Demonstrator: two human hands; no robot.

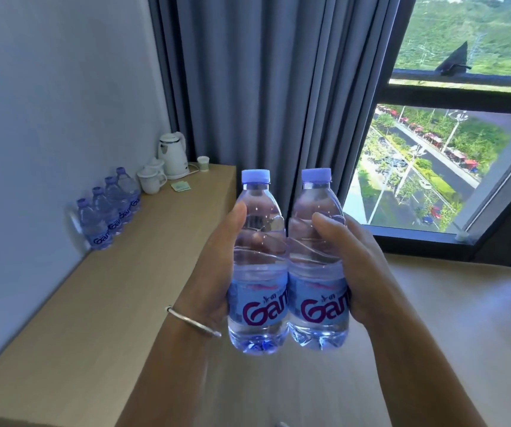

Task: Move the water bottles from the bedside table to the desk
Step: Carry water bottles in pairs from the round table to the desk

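Got two water bottles up in the air side by side and touching, left hand (pixel 214 272) with its grip wrapped around the left bottle (pixel 259 263), right hand (pixel 356 266) same deal on the right bottle (pixel 317 260), and four more bottles (pixel 106 208) lined up on the counter (pixel 94 303) off left of the grip.

**Clear plastic, matt wood, soft cloth**

Between the left hand (pixel 217 272) and right hand (pixel 356 272), two bottles (pixel 259 272) of clear glossy plastic with matt caps. Left of them, a smooth matt wood-look desk (pixel 109 288) and glossy white kettle (pixel 172 155). Beyond, matt grey cloth curtains (pixel 279 87). A shiny metal bangle (pixel 192 322) rings the left wrist.
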